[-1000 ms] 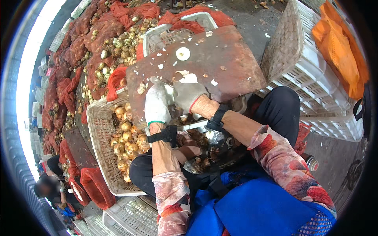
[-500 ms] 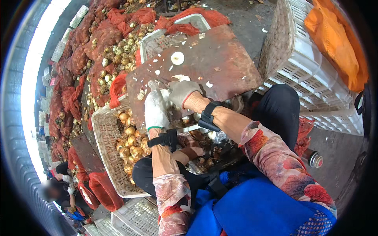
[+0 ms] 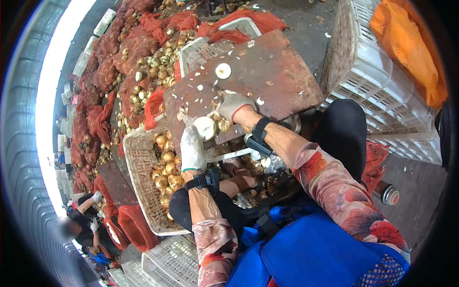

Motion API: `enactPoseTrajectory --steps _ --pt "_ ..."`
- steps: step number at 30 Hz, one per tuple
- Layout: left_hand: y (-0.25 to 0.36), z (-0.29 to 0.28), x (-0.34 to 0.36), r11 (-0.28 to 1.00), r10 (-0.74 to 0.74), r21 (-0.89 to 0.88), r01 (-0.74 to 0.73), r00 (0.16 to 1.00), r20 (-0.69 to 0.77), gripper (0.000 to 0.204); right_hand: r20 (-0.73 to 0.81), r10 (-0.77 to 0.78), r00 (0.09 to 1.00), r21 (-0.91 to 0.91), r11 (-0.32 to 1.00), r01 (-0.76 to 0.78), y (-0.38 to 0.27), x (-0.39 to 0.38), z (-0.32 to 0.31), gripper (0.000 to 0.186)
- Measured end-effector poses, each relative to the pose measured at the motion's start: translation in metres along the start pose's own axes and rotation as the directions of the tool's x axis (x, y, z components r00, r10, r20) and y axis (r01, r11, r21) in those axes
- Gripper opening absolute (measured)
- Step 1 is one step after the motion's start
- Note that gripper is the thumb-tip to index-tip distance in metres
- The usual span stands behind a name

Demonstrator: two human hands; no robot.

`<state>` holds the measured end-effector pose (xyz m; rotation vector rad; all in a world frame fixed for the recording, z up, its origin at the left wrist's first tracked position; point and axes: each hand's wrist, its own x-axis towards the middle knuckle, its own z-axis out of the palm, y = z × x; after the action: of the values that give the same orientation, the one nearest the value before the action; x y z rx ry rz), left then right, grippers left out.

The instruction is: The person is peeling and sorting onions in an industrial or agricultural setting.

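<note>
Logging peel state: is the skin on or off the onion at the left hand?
Off its upper face: the onion shows bare white there. Underside hidden: cannot tell.

An orange cloth (image 3: 409,50) drapes over stacked white plastic crates (image 3: 370,93) at right; below, a metal-topped canister (image 3: 390,195) on grey floor (image 3: 413,191). Lower left, a dark-clothed co-worker (image 3: 87,224).

Head-worn fisheye, left of a side-by-side pair; upright view, facing steeply down and forward.
Eye point above the wearer's lap, on the near side of the brown board (image 3: 287,71). Board mid-view, close range. Blue garment (image 3: 311,248), nearer the lens than the board, fills the foreground; both sleeves (image 3: 334,191) run up toward the board. Stacked white crates (image 3: 368,79) right of the board, close. Red mesh sacks (image 3: 100,119) left of it, receding far; wide coverage, edges bowed, dark round rim.
</note>
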<state>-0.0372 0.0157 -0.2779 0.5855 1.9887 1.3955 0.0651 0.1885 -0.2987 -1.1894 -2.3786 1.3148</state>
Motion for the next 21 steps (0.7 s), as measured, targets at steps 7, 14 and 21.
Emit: enactPoseTrajectory --steps 7,14,21 --pt "0.015 -0.001 -0.022 0.996 0.018 -0.089 -0.022 0.999 -0.047 0.041 0.199 -0.036 0.979 0.058 0.998 0.025 -0.031 -0.046 -0.041 0.060" --pt "0.000 0.004 -0.012 0.988 -0.007 -0.156 0.016 0.999 0.054 0.046 0.240 -0.129 0.962 -0.088 0.984 0.154 -0.017 -0.031 -0.010 0.049" --pt "0.050 0.041 -0.002 0.997 0.060 -0.056 -0.060 0.998 -0.012 0.058 0.174 -0.174 0.969 -0.001 0.984 0.176 -0.017 -0.040 -0.016 0.038"
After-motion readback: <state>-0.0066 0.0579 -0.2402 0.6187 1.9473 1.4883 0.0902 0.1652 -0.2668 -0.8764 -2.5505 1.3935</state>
